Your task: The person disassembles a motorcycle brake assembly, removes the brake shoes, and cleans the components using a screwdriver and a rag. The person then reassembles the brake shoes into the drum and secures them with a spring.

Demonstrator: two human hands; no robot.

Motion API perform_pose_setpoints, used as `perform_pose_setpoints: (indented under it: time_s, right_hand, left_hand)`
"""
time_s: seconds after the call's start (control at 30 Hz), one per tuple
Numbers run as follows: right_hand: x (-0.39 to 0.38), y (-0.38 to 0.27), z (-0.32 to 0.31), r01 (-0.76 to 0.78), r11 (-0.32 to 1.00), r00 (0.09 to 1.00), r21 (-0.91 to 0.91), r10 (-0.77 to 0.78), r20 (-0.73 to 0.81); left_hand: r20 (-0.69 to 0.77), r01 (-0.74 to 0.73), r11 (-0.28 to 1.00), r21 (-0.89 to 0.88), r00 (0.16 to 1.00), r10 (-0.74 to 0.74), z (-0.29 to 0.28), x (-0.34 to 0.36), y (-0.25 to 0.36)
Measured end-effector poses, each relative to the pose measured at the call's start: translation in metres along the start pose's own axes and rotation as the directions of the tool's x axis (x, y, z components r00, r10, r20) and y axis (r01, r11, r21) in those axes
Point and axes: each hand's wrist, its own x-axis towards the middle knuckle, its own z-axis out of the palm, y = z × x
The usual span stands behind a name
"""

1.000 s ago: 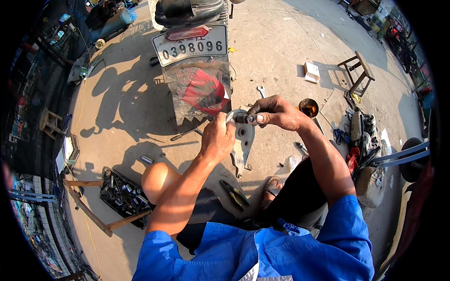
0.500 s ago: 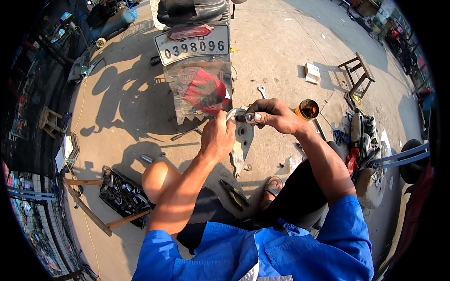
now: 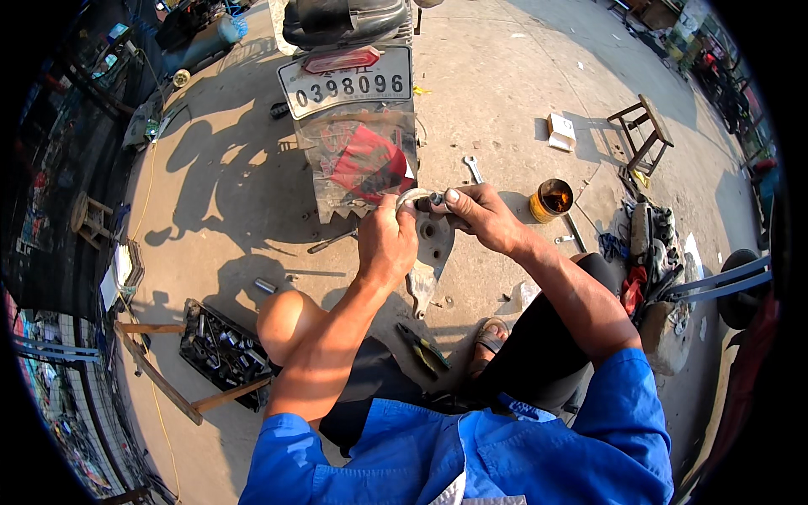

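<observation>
My left hand is closed round the upper left edge of a flat grey metal bracket, which has round holes and narrows to a tongue at its lower end. Between thumb and fingers of my right hand is a small metal cylinder with a dark end, close against the bracket's top. Whether that dark end sits inside a hole I cannot tell. Pliers with dark and yellowish handles lie on the ground below the bracket. A spanner lies beyond my right hand.
A motorbike's rear with a number plate and mudflap stands ahead. Right are an open tin, white box, wooden stool and rag heap. A black tray of sockets is at lower left.
My right hand has shifted slightly left and turned, its thumb now on top of the cylinder, which points differently. The bracket has moved a little left in my left hand.
</observation>
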Motion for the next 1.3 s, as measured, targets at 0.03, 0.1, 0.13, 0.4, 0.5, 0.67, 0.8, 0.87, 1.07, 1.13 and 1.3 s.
perform_pose_setpoints:
  time_s: [0.03, 0.1, 0.13, 0.4, 0.5, 0.67, 0.8, 0.87, 1.07, 1.13, 1.3]
  right_hand:
    - [0.0, -0.002, 0.002, 0.01, 0.999, 1.0, 0.039, -0.01, 0.0]
    - [-0.002, -0.006, 0.007, 0.028, 0.993, 1.0, 0.116, -0.028, -0.002]
    - [-0.002, -0.006, 0.008, 0.028, 0.988, 1.0, 0.149, -0.028, -0.004]
    - [-0.002, -0.005, 0.013, -0.042, 0.938, 0.999, 0.343, 0.049, -0.013]
    - [-0.001, -0.001, 0.013, -0.075, 0.907, 0.996, 0.414, 0.087, -0.009]
    - [-0.002, 0.0, 0.01, -0.073, 0.917, 0.995, 0.391, 0.094, -0.034]
    - [-0.002, 0.003, 0.006, 0.001, 0.998, 0.989, 0.067, 0.009, -0.149]
    - [-0.003, 0.001, 0.002, 0.083, 0.991, 0.981, -0.109, -0.1, -0.167]
    - [-0.006, 0.006, -0.001, 0.006, 0.971, 0.968, -0.239, -0.066, -0.241]
    - [-0.01, -0.006, -0.003, 0.01, 0.978, 0.966, -0.208, -0.064, -0.252]
    - [-0.014, -0.002, -0.032, -0.157, 0.975, 0.951, -0.157, 0.106, -0.29]
  left_hand:
    - [-0.017, -0.018, 1.0, -0.002, 1.0, 0.017, 0.0, 0.0, 0.0]
    - [-0.049, -0.052, 0.999, -0.007, 0.997, 0.051, 0.002, 0.001, 0.0]
    - [-0.06, -0.057, 0.998, -0.021, 0.997, 0.056, 0.002, 0.0, 0.002]
    - [-0.102, -0.063, 0.998, -0.026, 0.993, 0.06, 0.004, 0.0, 0.006]
    - [-0.114, -0.049, 0.999, 0.0, 0.992, 0.049, 0.006, 0.0, 0.005]
    - [-0.094, -0.043, 0.999, -0.007, 0.995, 0.042, 0.008, 0.003, 0.008]
    - [-0.033, -0.01, 1.0, 0.002, 0.999, 0.01, 0.011, 0.007, 0.006]
    - [0.002, 0.012, 1.0, -0.003, 1.0, -0.012, 0.013, 0.006, 0.008]
    - [0.024, 0.031, 0.999, 0.044, 0.999, -0.032, 0.019, 0.002, 0.017]
    - [-0.025, -0.032, 0.998, 0.057, 0.999, 0.033, 0.019, 0.002, 0.011]
    - [-0.089, 0.007, 0.997, 0.074, 0.996, 0.0, 0.006, 0.008, 0.01]
